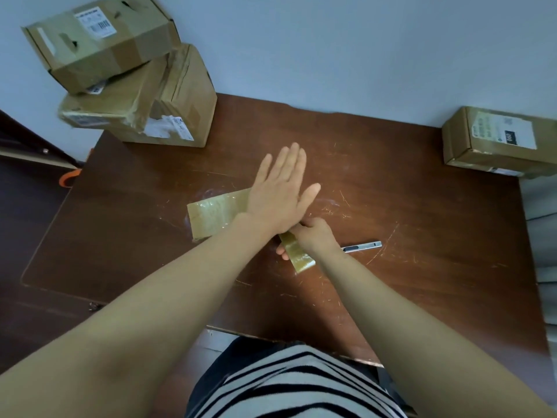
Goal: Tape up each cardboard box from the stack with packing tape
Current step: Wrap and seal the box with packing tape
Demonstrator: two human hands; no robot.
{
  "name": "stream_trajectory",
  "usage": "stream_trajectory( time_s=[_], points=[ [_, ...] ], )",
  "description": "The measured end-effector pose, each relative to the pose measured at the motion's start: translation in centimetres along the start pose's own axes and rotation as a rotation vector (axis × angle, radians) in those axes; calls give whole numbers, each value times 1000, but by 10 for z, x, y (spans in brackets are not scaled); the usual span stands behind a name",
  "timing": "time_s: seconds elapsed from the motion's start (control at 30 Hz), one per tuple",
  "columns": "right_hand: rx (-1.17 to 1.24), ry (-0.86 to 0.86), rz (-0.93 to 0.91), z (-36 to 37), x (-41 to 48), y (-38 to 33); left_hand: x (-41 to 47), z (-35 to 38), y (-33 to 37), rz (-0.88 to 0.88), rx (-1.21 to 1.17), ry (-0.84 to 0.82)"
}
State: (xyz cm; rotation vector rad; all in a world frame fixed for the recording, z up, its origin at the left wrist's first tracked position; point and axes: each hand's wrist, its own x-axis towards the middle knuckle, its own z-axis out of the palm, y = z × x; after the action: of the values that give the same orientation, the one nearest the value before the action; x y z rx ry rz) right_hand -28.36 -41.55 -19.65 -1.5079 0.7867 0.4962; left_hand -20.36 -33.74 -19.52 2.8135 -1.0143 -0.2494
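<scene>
Left hand (pixel 283 197) lies flat on the box (pixel 211 214), fingers (pixel 291 159) straight; right hand (pixel 316 236) grips tape strip (pixel 300 256).

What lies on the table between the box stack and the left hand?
Nothing: the head view shows only bare scratched table between the box stack and the left hand.

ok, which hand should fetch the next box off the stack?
Left, probably. The left hand is open, fingers straight, over the flat cardboard piece, on the same side as the stack of boxes. The right hand is occupied, gripping a tape strip.
</scene>
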Motion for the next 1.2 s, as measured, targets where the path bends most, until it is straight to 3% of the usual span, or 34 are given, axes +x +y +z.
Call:
stream_trajectory(
  time_s=[0.17, 0.27, 0.47, 0.6, 0.67, 0.8, 0.9, 1.0, 1.13, 1.2],
  points=[
    [71, -56, -39, -7, -2, 6, 9, 16, 3, 126, 189, -3],
    [72, -79, -46, -5, -4, 3, 6, 18, 3, 108, 155, 28],
    [121, -94, -48, -2, -4, 4, 8, -12, -6, 63, -153, -266],
    [46, -96, -55, -3, -1, 6, -22, -22, -47, -61, 26, -358],
    [52, -121, -49, -5, -8, 3, -30, -25, -60, -154, -46, -376],
    [129, -192, -130, -18, -29, -13, -22, -39, -82, -269, -413, -576],
    [85, -137, -247, -17, -27, -25, -23, -29, -93, -317, -444, -424],
    [31, -102, -320, -3, -9, -39, -36, -9, -81, -221, -191, -149],
    [16, -51, -331, 8, 11, -57, -46, 14, -64, -171, -13, -331],
    [13, -51, -327, 10, 13, -61, -46, 25, -64, -225, 46, -312]
  ],
)
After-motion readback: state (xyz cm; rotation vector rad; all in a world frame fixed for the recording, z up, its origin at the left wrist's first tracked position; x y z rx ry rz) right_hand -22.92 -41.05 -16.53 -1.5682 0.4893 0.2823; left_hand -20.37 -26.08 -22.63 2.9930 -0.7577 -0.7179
